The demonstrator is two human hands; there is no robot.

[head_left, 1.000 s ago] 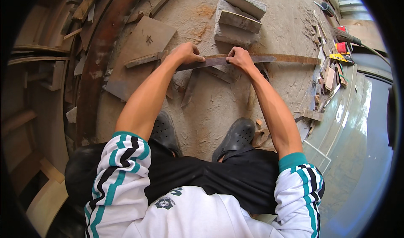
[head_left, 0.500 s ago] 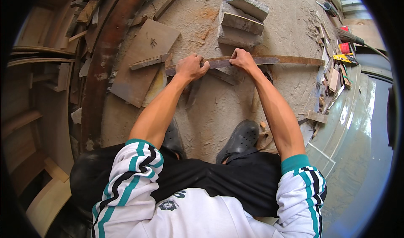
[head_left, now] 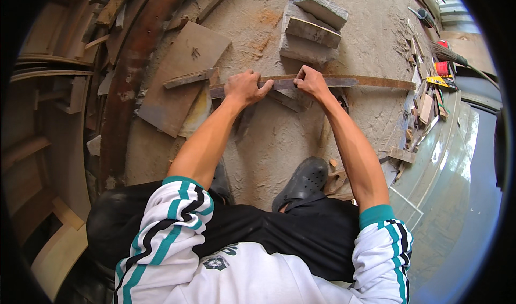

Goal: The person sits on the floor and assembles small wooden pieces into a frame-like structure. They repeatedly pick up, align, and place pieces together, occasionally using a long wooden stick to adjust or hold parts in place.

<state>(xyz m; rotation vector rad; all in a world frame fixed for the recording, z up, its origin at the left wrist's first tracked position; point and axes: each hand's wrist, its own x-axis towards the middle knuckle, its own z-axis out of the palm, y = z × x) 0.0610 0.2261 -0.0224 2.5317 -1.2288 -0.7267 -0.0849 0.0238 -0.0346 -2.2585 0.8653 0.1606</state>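
Note:
A long, thin grey-brown strip (head_left: 336, 82) lies crosswise in front of me, against a rusty-brown strip (head_left: 384, 82) that reaches farther right. Whether the strips are wood or metal I cannot tell. My left hand (head_left: 244, 88) is closed over the grey-brown strip near its left end, thumb stretched along it. To its right, my right hand (head_left: 310, 81) pinches the same strip between thumb and bent fingers. The fingertips of both hands are partly hidden.
Beyond the strips sit grey concrete blocks (head_left: 309, 48) with a wood piece on them. A thin board (head_left: 188, 62) lies left, near a rusty beam (head_left: 131, 89). Wood offcuts (head_left: 427, 105) and a yellow-handled tool (head_left: 443, 82) are at the right. My shoes (head_left: 303, 180) stand nearer.
My left thumb has moved away from the curled fingers. The right hand stays at nearly the same place on the strip. The whole view has shifted slightly.

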